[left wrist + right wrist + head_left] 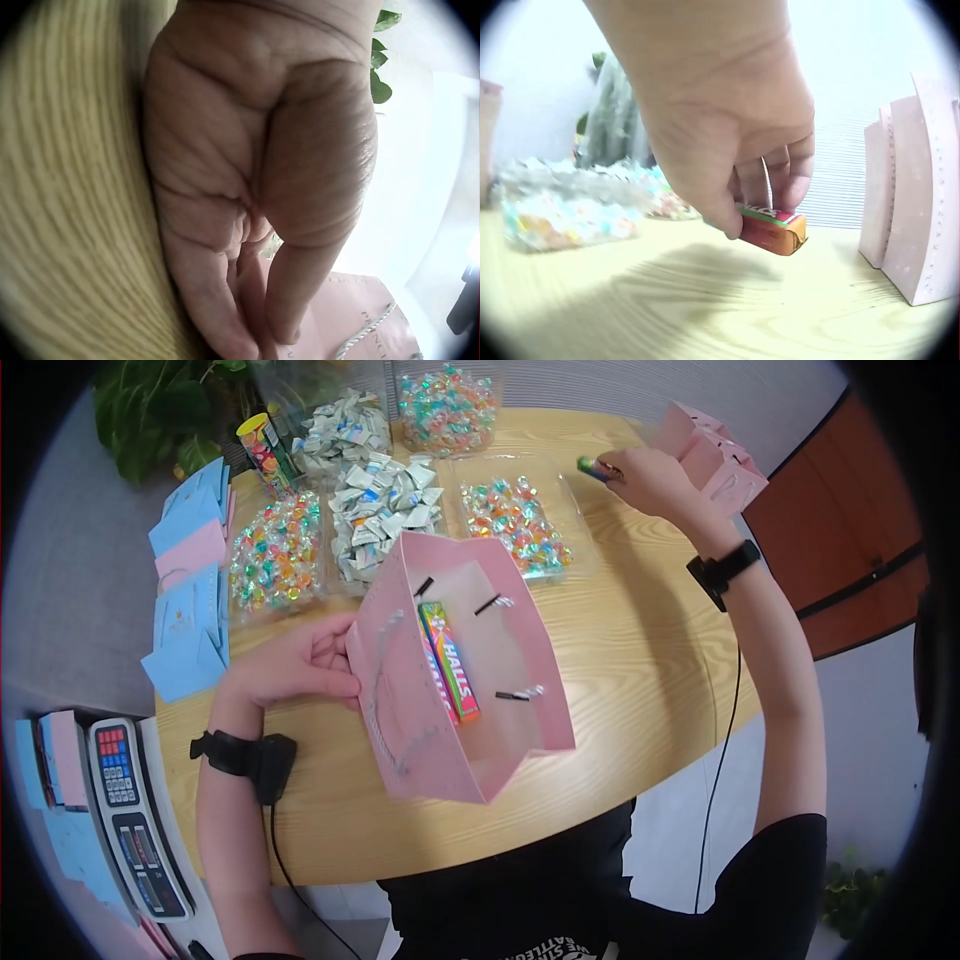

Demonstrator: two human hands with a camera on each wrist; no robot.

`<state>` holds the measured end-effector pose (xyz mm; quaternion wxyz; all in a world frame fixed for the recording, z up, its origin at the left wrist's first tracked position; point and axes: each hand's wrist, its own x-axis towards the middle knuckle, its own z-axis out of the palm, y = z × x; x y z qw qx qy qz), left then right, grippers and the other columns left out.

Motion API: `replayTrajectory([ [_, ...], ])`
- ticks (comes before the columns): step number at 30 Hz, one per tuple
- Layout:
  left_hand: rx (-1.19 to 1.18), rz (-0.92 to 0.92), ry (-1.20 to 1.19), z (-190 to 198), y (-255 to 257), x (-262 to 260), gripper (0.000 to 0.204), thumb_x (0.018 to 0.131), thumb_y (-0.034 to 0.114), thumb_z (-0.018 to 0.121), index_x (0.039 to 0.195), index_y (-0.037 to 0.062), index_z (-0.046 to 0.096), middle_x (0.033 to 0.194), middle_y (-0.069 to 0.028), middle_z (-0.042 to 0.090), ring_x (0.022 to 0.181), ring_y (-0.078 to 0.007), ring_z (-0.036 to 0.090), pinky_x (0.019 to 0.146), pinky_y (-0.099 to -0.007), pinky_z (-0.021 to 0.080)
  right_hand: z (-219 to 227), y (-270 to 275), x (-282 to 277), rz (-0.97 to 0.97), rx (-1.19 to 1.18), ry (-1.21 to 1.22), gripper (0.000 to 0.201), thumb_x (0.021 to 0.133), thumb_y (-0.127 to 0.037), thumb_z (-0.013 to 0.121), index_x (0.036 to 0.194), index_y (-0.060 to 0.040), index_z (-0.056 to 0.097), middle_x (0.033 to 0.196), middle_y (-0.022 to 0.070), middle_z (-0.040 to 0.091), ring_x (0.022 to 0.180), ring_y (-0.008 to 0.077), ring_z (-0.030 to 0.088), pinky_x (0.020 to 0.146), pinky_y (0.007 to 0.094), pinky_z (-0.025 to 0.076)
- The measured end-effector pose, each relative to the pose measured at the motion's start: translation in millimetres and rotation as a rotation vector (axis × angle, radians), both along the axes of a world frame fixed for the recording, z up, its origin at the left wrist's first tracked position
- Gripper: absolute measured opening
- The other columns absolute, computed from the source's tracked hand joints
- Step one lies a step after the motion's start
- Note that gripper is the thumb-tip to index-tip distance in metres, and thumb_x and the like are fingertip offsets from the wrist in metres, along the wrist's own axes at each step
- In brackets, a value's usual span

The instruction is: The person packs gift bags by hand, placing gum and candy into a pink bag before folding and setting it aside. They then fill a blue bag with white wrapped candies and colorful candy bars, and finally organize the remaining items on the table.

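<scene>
A pink paper gift bag stands tilted on the wooden table, its mouth towards the head camera. My left hand pinches its left side between thumb and fingers; the left wrist view shows the fingertips at the pink paper. Inside the bag lie two Halls candy sticks, side by side along the left wall. At the far right of the table, my right hand holds another candy stick between thumb and fingers, close over the tabletop with its orange end showing.
Clear tubs of shiny wrapped candies and white sachets fill the table's far side. Pink bags stand right of my right hand. Blue bags line the left edge, near a scale. A colourful canister stands behind.
</scene>
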<state>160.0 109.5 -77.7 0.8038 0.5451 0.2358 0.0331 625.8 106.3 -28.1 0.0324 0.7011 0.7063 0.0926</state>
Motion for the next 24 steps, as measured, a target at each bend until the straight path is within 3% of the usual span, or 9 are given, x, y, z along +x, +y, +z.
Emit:
replayTrajectory([
  [1, 0.017, 0.004, 0.008, 1, 0, 0, 0.073, 0.084, -0.005, 0.068, 0.147, 0.0024, 0.032, 0.126, -0.0093, 0.058, 0.106, -0.0148, 0.063, 0.089, -0.0311, 0.055, 8, -12, -8, -0.007, 0.001, -0.002, 0.029, 0.084, -0.015, 0.065, 0.112, -0.0069, 0.066, 0.092, 0.0133, 0.069, 0.084, 0.0331, 0.065, 0.071, 0.0431, 0.051],
  [5, -0.007, 0.034, 0.006, 1, -3, 2, 0.073, 0.084, -0.003, 0.069, 0.146, 0.0026, 0.033, 0.123, -0.0091, 0.06, 0.102, -0.0148, 0.065, 0.087, -0.0306, 0.056, 62, -78, -75, 0.298, 0.224, 0.358, 0.032, 0.085, -0.014, 0.068, 0.114, -0.0014, 0.064, 0.085, 0.0112, 0.067, 0.07, 0.0216, 0.063, 0.065, 0.034, 0.051],
  [7, 0.025, 0.026, -0.01, -1, -2, 2, 0.073, 0.084, -0.001, 0.07, 0.146, 0.003, 0.033, 0.121, -0.0087, 0.061, 0.101, -0.015, 0.065, 0.085, -0.0305, 0.057, 90, -108, -117, 0.334, 0.09, 0.44, 0.028, 0.084, -0.018, 0.065, 0.108, -0.0017, 0.066, 0.089, 0.0168, 0.068, 0.08, 0.033, 0.065, 0.071, 0.042, 0.051],
  [9, 0.06, 0.026, -0.008, -1, -3, 2, 0.072, 0.084, -0.001, 0.07, 0.145, 0.0033, 0.034, 0.121, -0.0086, 0.061, 0.101, -0.015, 0.065, 0.085, -0.0302, 0.057, 98, -124, -147, 0.49, 0.027, 0.423, 0.037, 0.083, -0.01, 0.066, 0.119, -0.0029, 0.061, 0.094, 0.0131, 0.067, 0.077, 0.0232, 0.066, 0.067, 0.0367, 0.052],
  [11, 0.103, 0.012, -0.008, -3, -1, 2, 0.071, 0.084, 0.0, 0.07, 0.145, 0.0036, 0.035, 0.121, -0.0085, 0.061, 0.101, -0.0151, 0.065, 0.084, -0.0299, 0.057, 111, -133, -177, 0.571, -0.157, 0.491, 0.041, 0.082, -0.008, 0.065, 0.122, -0.0031, 0.056, 0.096, 0.015, 0.067, 0.084, 0.0296, 0.067, 0.072, 0.0406, 0.053],
  [15, 0.099, 0.028, 0.038, 2, -1, 0, 0.067, 0.083, 0.0, 0.071, 0.142, 0.0044, 0.039, 0.121, -0.0074, 0.061, 0.103, -0.0147, 0.064, 0.085, -0.0309, 0.057, 101, -116, -220, 0.411, -0.506, 0.461, 0.039, 0.081, -0.011, 0.066, 0.117, -0.0003, 0.053, 0.1, 0.0184, 0.068, 0.094, 0.0352, 0.066, 0.078, 0.0417, 0.054],
  [19, 0.254, -0.001, 0.169, 12, -7, 4, 0.066, 0.084, 0.001, 0.071, 0.141, 0.0057, 0.039, 0.124, -0.0069, 0.059, 0.107, -0.0147, 0.062, 0.087, -0.0319, 0.056, 61, -91, -244, 0.378, -0.333, 0.662, 0.035, 0.082, -0.016, 0.067, 0.112, -0.0001, 0.056, 0.102, 0.0188, 0.068, 0.095, 0.0349, 0.066, 0.078, 0.0417, 0.054],
  [22, 0.274, 0.012, 0.154, 3, -1, 0, 0.067, 0.084, 0.0, 0.07, 0.143, 0.0063, 0.038, 0.125, -0.0072, 0.058, 0.108, -0.0151, 0.061, 0.087, -0.0316, 0.055, 45, -84, -255, 0.349, -0.442, 0.639, 0.031, 0.083, -0.02, 0.068, 0.107, -0.0016, 0.062, 0.102, 0.0186, 0.069, 0.093, 0.0342, 0.067, 0.077, 0.0423, 0.054],
  [24, 0.208, 0.013, 0.093, 1, -2, 1, 0.067, 0.084, 0.0, 0.069, 0.143, 0.0062, 0.037, 0.125, -0.0074, 0.058, 0.107, -0.0153, 0.061, 0.087, -0.0314, 0.055, 37, -84, -258, 0.449, -0.437, 0.402, 0.029, 0.073, -0.026, 0.074, 0.095, -0.0075, 0.075, 0.092, 0.0139, 0.072, 0.081, 0.0293, 0.07, 0.067, 0.0402, 0.055],
])
